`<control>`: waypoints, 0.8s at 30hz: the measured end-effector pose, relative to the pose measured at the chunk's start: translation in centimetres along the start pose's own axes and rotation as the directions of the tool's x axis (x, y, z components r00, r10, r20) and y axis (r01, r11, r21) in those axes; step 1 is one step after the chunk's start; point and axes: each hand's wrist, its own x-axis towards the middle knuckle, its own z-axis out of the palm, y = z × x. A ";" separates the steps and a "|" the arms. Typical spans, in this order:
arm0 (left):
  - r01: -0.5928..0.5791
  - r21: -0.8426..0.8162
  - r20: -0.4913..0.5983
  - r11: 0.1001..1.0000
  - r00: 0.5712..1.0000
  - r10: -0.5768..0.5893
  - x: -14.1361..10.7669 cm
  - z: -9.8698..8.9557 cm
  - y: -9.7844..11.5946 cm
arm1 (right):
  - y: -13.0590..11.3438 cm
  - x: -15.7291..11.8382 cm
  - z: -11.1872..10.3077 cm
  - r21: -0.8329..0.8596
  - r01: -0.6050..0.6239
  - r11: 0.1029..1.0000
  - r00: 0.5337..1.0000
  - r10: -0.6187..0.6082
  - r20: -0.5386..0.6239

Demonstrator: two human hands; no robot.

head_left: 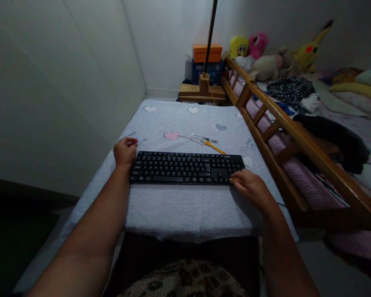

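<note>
A black keyboard (179, 168) lies flat across a light patterned cloth (188, 210). At the keyboard's left end is my left hand (125, 152), its fingers curled; whether they grip anything cannot be seen. My right hand (245, 183) is closed over the lower right corner, thumb and fingers pinching something small and yellowish-brown, too small to name. Behind the keyboard lie a brush with an orange handle (215, 148) and several thin metal tools (190, 137).
A wooden bed rail (284, 117) runs along the right side, with bedding and plush toys beyond. Past the table's far edge stand a wooden base (188, 93) with a pole and an orange box (207, 53). A pale wall is at left.
</note>
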 end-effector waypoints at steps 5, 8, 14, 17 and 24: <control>-0.005 0.003 0.008 1.000 1.000 0.005 -0.1 0.0 0.2 | 0.9 -0.3 -0.2 -0.030 -0.008 1.000 1.000 0.007 -0.023; 0.005 -0.002 0.016 1.000 1.000 -0.005 -0.2 -0.1 0.5 | 1.7 -0.7 -0.5 -0.028 -0.040 0.999 0.999 0.039 -0.034; 0.011 0.003 0.027 1.000 1.000 -0.011 -0.7 -0.3 1.4 | 2.8 -1.1 -1.0 -0.016 -0.077 0.997 0.996 0.076 -0.049; 0.010 0.013 0.023 1.000 1.000 -0.010 -0.9 -0.3 1.5 | 3.2 -1.2 -1.1 -0.006 -0.090 0.996 0.995 0.089 -0.041; 0.024 -0.033 0.018 0.999 1.000 -0.023 -0.7 -0.1 1.3 | 4.3 -1.7 -1.5 -0.007 -0.116 0.993 0.989 0.115 -0.091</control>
